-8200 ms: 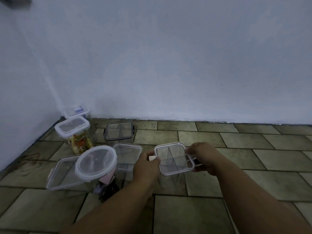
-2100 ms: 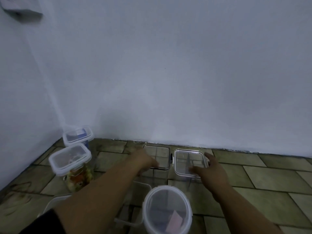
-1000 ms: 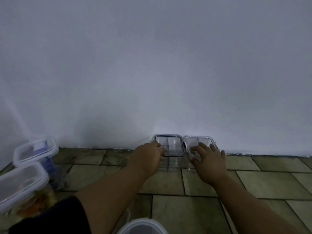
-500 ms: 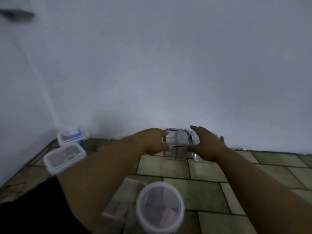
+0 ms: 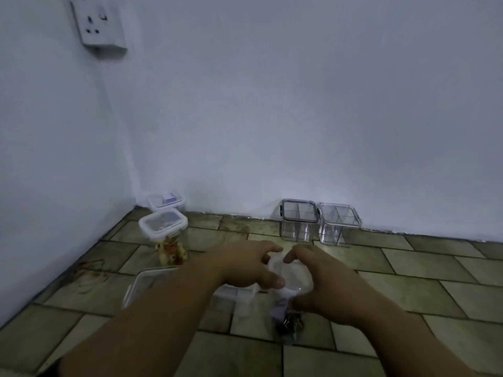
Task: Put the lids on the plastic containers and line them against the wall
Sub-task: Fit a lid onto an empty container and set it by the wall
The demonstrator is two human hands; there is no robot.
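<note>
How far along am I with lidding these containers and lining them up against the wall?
Done: two lidded square divided containers, dark-rimmed and clear-rimmed, stand side by side at the wall. In hand: left hand and right hand grip the round container. Left: the flat container, food jar and corner container.

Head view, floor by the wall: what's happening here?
A person is closing both hands, left hand and right hand, around the lid of a round clear container on the tiled floor. Two square divided containers, one dark-rimmed and one clear-rimmed, stand lidded side by side against the wall. Two more lidded containers sit near the corner, and a rectangular one lies partly hidden behind the left forearm.
</note>
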